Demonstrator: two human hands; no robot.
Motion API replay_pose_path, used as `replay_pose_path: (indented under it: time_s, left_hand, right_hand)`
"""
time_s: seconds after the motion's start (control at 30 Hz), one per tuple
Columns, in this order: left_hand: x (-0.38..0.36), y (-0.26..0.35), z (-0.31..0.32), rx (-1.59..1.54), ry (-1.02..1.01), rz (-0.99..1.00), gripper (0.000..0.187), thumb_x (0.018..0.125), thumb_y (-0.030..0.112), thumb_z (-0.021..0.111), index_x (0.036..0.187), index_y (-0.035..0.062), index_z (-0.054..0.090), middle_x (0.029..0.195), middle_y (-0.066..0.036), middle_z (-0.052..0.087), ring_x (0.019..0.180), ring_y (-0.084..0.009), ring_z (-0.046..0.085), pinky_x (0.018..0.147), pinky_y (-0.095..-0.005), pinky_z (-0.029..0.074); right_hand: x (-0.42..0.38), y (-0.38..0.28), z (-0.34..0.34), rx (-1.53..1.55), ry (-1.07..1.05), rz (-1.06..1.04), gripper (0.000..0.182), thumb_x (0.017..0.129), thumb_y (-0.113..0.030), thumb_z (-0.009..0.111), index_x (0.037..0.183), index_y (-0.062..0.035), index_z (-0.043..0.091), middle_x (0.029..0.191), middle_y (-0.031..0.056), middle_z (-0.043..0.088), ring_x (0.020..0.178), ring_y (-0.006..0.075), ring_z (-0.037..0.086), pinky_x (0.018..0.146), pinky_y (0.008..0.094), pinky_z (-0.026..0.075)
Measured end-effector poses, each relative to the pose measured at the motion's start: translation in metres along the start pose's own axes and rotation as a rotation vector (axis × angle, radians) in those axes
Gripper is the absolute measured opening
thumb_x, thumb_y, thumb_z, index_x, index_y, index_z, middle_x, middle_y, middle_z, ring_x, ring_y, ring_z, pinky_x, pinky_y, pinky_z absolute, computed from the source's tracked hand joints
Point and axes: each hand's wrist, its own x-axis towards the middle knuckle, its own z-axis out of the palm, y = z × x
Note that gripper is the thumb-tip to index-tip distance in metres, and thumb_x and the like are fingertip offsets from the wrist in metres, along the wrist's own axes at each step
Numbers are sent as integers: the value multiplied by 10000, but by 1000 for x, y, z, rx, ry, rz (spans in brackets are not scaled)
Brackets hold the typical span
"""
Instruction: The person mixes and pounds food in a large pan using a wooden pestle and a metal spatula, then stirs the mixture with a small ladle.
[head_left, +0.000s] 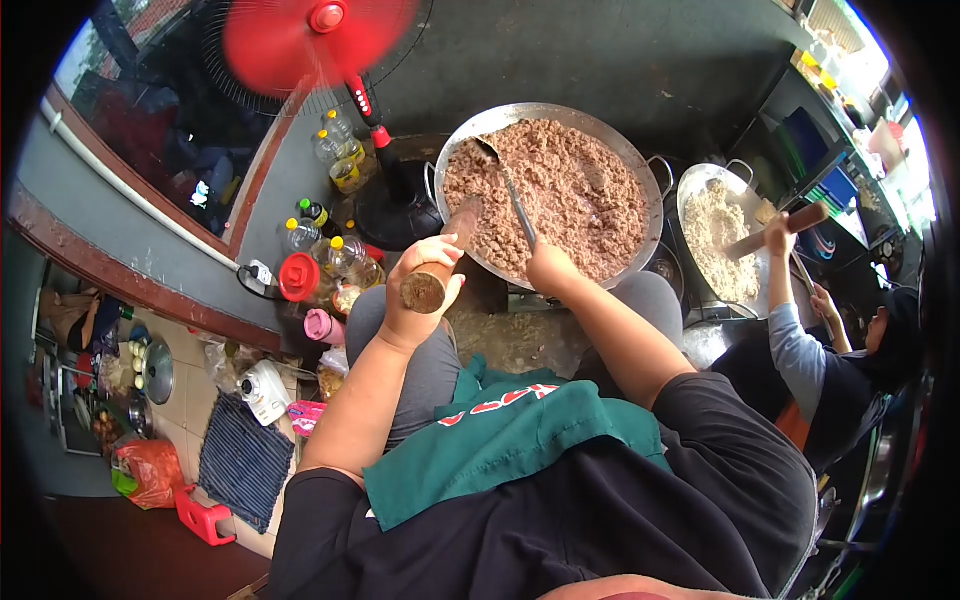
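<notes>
- We cannot see how far the wooden paddle reaches into the wok; its lower end sinks under the minced meat.
- The ladle handle vanishes inside our right hand.
- The red fan blades are a blur, cut by the top edge.
- Bottle labels are too small to read.

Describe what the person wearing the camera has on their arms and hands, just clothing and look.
Both arms are bare from the short black sleeves down. The left hand and right hand wear no gloves, and no rings, watch or bracelets show. A green apron with red and white lettering covers the black shirt between the arms.
</notes>
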Motion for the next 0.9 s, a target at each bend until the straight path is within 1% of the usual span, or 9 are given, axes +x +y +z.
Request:
replay_pose_path:
  time_s: [0.03, 0.2, 0.33, 0.37, 0.53, 0.7, 0.8, 0.87, 0.9]
  left_hand:
    - [0, 1, -1, -1, 7, 6, 382, 634, -128, 700, 905, 70, 517, 948, -99, 626, 1051, -256, 599, 919, -351, 466]
    - [-5, 2, -7, -20, 45, 26, 380, 650, -136, 688, 924, 55, 507, 955, -108, 615, 1041, -254, 597, 915, -351, 469]
    - [-6, 8, -8, -28, 75, 25, 386, 658, -145, 682, 937, 51, 502, 961, -111, 612, 1042, -248, 594, 918, -351, 466]
    - [-7, 9, -9, -41, 83, 17, 393, 659, -155, 674, 943, 50, 496, 971, -120, 608, 1048, -251, 589, 927, -356, 457]
    - [-9, 34, -13, -82, 77, -6, 395, 676, -174, 637, 958, 56, 481, 1020, -139, 584, 1089, -260, 560, 957, -383, 432]
    - [-3, 59, -20, -102, 84, -56, 379, 693, -174, 606, 959, 59, 470, 1007, -120, 573, 1120, -279, 546, 996, -406, 402]
    - [4, 65, -25, -105, 85, -57, 388, 682, -181, 602, 955, 61, 471, 1000, -123, 574, 1124, -278, 542, 994, -408, 401]
    - [9, 71, -28, -107, 77, -50, 385, 681, -183, 597, 951, 61, 472, 1000, -124, 573, 1125, -278, 540, 992, -408, 402]
    - [11, 72, -27, -121, 77, -49, 370, 687, -179, 592, 943, 59, 473, 1005, -127, 574, 1129, -281, 540, 988, -410, 404]
  right_hand:
    - [-5, 4, -9, 32, -6, -5, 409, 855, -128, 456, 1225, 45, 444, 983, 288, 625, 951, 405, 618, 852, 462, 480]
    - [-17, 30, -41, 323, 71, -14, 413, 857, -164, 523, 1249, -36, 497, 780, 209, 642, 559, 282, 636, 523, 386, 519]
    - [-25, 34, -27, 51, 108, -57, 421, 864, -172, 491, 1262, -36, 462, 893, 254, 648, 793, 379, 654, 723, 471, 513]
    - [-32, 37, -22, 46, 7, -16, 393, 876, -129, 442, 1238, 23, 426, 980, 289, 624, 941, 377, 635, 834, 480, 488]
    - [-75, 36, 4, -176, -120, -46, 570, 856, -75, 445, 1378, 63, 262, 995, 269, 631, 908, 368, 649, 799, 436, 521]
    - [-106, 46, -11, -116, -150, -89, 597, 861, -87, 451, 1405, 35, 239, 954, 263, 641, 875, 369, 649, 772, 460, 513]
    - [-86, 97, -38, 231, 87, -299, 515, 852, -156, 583, 1337, -56, 440, 851, 200, 659, 780, 305, 663, 691, 412, 514]
    - [-80, 95, -89, 548, -119, 130, 434, 861, -181, 610, 1272, -75, 524, 717, 107, 625, 618, 205, 619, 564, 359, 493]
    - [-67, 107, -97, 534, -54, 74, 423, 867, -181, 607, 1270, -79, 526, 674, 81, 592, 561, 175, 579, 513, 343, 473]
